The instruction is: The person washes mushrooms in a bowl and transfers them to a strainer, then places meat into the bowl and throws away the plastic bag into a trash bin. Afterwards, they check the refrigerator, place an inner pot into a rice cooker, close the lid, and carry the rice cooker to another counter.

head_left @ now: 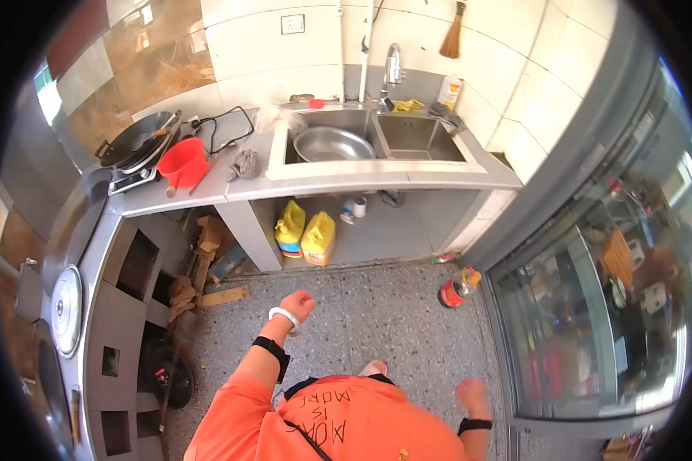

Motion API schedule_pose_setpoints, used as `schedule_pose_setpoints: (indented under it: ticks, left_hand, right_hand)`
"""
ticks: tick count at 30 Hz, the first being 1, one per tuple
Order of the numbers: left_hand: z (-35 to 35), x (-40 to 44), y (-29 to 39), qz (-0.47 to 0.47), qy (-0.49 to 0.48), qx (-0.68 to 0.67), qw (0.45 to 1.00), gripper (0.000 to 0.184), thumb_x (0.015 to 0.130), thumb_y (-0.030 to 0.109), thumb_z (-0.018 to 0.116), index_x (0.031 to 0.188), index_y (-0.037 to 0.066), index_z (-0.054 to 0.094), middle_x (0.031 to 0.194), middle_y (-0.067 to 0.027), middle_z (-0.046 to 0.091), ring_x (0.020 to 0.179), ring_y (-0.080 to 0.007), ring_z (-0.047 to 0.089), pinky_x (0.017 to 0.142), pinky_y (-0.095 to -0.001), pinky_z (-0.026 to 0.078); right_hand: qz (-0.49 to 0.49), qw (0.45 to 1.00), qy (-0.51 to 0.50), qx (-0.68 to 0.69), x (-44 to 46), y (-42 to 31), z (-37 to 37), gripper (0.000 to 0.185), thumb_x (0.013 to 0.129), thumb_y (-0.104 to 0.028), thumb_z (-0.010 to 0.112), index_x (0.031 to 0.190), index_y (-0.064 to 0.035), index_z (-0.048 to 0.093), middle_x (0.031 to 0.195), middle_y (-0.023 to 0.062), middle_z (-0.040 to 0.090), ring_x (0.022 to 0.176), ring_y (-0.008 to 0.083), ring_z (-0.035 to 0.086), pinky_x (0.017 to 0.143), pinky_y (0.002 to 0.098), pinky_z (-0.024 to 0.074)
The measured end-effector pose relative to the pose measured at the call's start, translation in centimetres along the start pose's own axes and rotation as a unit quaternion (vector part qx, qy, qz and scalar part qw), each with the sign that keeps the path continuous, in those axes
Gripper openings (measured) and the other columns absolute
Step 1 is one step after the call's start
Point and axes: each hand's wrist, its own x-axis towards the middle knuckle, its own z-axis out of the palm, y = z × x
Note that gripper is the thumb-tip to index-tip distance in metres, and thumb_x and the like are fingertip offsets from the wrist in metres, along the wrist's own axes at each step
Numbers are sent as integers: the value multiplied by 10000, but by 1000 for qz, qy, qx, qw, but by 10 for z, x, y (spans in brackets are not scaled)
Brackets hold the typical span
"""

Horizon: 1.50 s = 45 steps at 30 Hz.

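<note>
My left hand (297, 305) is held out over the speckled floor, its fingers curled closed with nothing seen in them. A white bangle (284, 315) circles that wrist, and a black band sits higher on the forearm. Lower at the right, my right hand (471, 395) hangs beside my orange top (361, 419), a black band round its wrist; its fingers are too blurred to make out. Nearest to the right hand on the floor stands a bottle with a red label (451, 293). Neither hand touches the counter.
Ahead, a counter (346, 184) holds a double sink with a metal basin (334, 144). A red bucket (182, 163) and a wok (137, 140) stand at its left. Yellow jugs (317, 240) sit underneath. A glass-fronted cabinet (553, 330) lines the right side.
</note>
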Motion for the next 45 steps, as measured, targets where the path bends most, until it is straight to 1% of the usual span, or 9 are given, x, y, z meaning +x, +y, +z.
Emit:
schedule_pose_setpoints:
  ticks: [5,11,16,20,24,28,35,41,45]
  left_hand:
    - [-48,81,26,-116,40,-387,914,256,801,216,503,988,46,549,813,-66,591,609,-142,595,443,-266,464]
    - [-127,257,65,-151,140,-520,829,328,785,191,537,1056,12,493,893,-91,548,631,-203,590,410,-285,458]
    - [-159,425,68,-281,141,-449,836,411,768,165,541,1129,2,430,912,-132,522,651,-241,589,431,-352,452]
    - [-154,509,50,-339,2,-60,939,413,771,268,559,1058,-25,513,847,-138,589,716,-257,594,632,-366,465]
    - [-107,555,10,-410,73,-203,886,323,714,267,561,943,45,612,800,-139,627,722,-276,598,647,-344,453]
    - [-145,542,93,-215,229,-27,949,193,669,157,534,751,-1,607,876,-205,578,810,-371,537,712,-378,433]
    - [-245,473,170,132,504,156,839,81,708,8,541,671,-27,477,1009,-181,566,786,-312,547,699,-333,438]
    - [-274,383,134,-40,624,179,760,162,788,28,514,923,-41,571,1000,-123,582,837,-210,555,727,-287,432]
    - [-258,320,90,-216,637,-186,716,200,826,88,482,970,-29,557,902,-49,572,781,-130,533,696,-256,432]
  right_hand:
    - [-128,989,73,3,162,-60,-95,145,714,-198,543,731,-61,588,732,170,596,693,359,573,617,449,456]
    - [-229,965,58,117,318,-198,-137,136,724,-186,560,789,-71,592,723,167,596,689,343,577,598,418,444]
    - [-174,967,-19,185,399,-253,-138,153,727,-168,564,837,-70,603,693,158,593,663,324,583,602,378,460]
    - [-163,966,35,199,432,-310,-188,147,737,-159,561,840,-62,598,696,157,592,658,324,580,595,372,459]
    - [-199,961,-11,192,485,-325,-189,151,749,-160,563,836,-40,589,693,156,591,636,300,582,575,351,454]
    - [-294,942,-42,158,551,-362,-194,164,756,-194,538,823,-52,584,728,159,589,677,341,566,597,396,447]
    - [-414,899,-143,28,648,-475,-187,140,724,-182,502,706,-65,577,737,147,591,706,338,564,615,423,449]
    - [-480,852,-176,-110,694,-567,-80,152,697,-221,541,756,-109,626,773,121,612,762,312,583,659,406,466]
    - [-474,842,-223,-128,682,-597,-20,283,684,-222,585,945,-115,600,937,127,600,875,317,569,735,401,468]
